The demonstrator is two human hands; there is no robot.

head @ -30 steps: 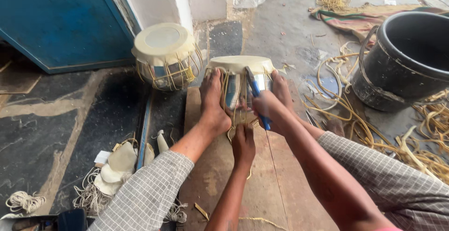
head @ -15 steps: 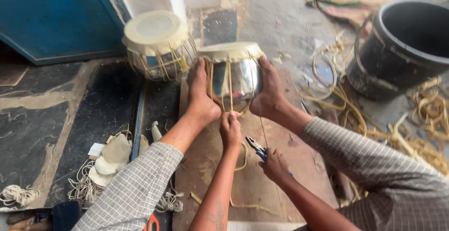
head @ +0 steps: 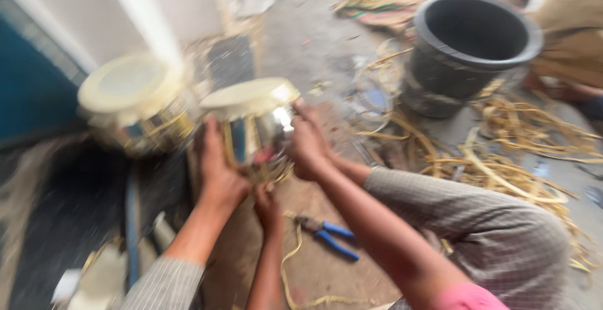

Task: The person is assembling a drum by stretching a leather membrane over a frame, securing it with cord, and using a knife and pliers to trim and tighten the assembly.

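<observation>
left hand (head: 217,172); right hand (head: 308,146); both gripping shiny drum (head: 251,121); pliers (head: 330,234) nearby

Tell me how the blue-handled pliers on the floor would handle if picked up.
The pliers look like rigid metal, so probably stiff and fairly heavy for their size. Lying flat, they seem unlikely to roll. The blue grips likely keep them from slipping, though blur hides detail.
</observation>
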